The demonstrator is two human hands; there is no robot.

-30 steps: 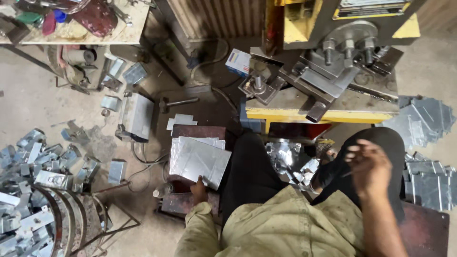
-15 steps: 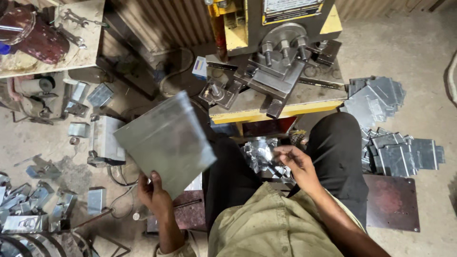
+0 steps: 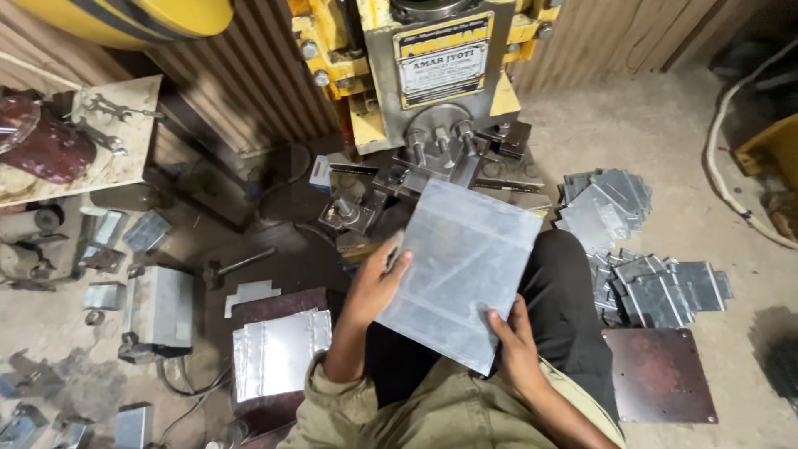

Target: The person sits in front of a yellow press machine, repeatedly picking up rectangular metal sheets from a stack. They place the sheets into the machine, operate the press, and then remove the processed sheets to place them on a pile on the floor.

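Two hands on one flat metal sheet (image 3: 461, 270) right now, so you've got it held up over your lap, just in front of the yellow press (image 3: 424, 75). Your left hand (image 3: 378, 287) grips the sheet's left edge, thumb on top and fingers curled under. Your right hand (image 3: 515, 345) pinches the bottom corner nearest you, fingers tucked underneath. The sheet sits tilted, its far edge nearly over the press's bolted tool block (image 3: 440, 150), though I can't tell if it's touching anything there.

Left of the press, lower down beside your knee, there's a stack of similar sheets (image 3: 278, 353) on a dark stand. Right of the press, a loose heap of bent metal pieces (image 3: 636, 249) is spread on the floor, with a rusty brown plate (image 3: 661, 374) lying just below that heap. A hammer (image 3: 233, 266) lies on the floor left of the press, near a small grey box (image 3: 158, 308). Farther left of the press there's a worn table (image 3: 91, 158) with spanners (image 3: 112, 108) on it.
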